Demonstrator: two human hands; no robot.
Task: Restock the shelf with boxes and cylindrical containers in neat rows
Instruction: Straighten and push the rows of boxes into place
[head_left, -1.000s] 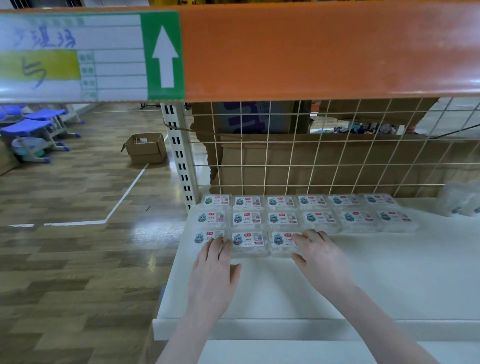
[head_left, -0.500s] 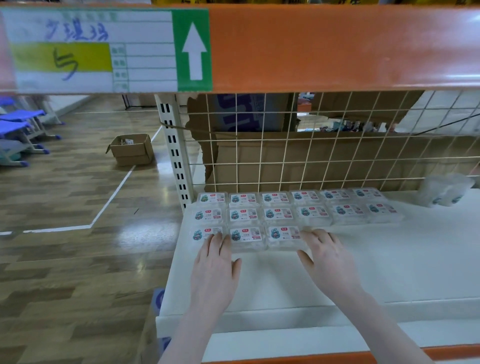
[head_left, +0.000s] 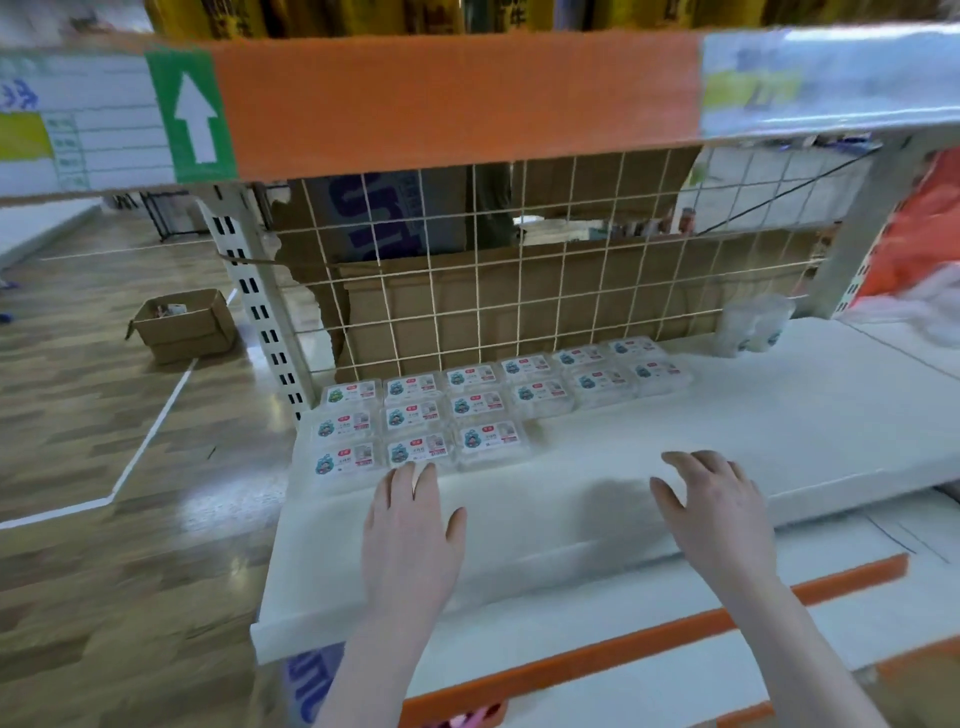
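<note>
Spanning the frame: a white shelf (head_left: 675, 457) under an orange beam (head_left: 457, 104) bearing a green arrow sign (head_left: 191, 117).
Back wall: a wire grid (head_left: 519, 291) with cardboard behind it.
Floor: wood planks, with an open cardboard box (head_left: 182, 325) to the left.
Boxes (head_left: 467, 405): small clear packs lying flat at the shelf's back left, in three neat rows; the front row has three.
Containers (head_left: 753, 325): clear cylinders at the back right, blurred.
Left hand (head_left: 410, 530): flat, fingers straight, tips just at the front row, holding nothing.
Right hand (head_left: 717, 509): fingers relaxed and spread over bare shelf, well apart from the boxes, holding nothing.
</note>
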